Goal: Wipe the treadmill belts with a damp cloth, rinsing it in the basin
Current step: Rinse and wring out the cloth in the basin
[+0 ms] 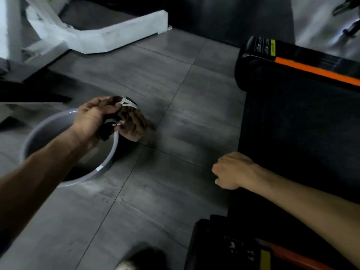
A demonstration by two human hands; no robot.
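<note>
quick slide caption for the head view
Left hand holds a dark cloth over the basin; right hand rests by the treadmill belt.

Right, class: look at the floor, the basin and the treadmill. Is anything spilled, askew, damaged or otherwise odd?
Nothing clearly stands out. The basin sits upright on the tiled floor, with no obvious puddle around it. The left hand grips a dark cloth over the basin's rim; the right hand hangs beside the treadmill belt.
</note>
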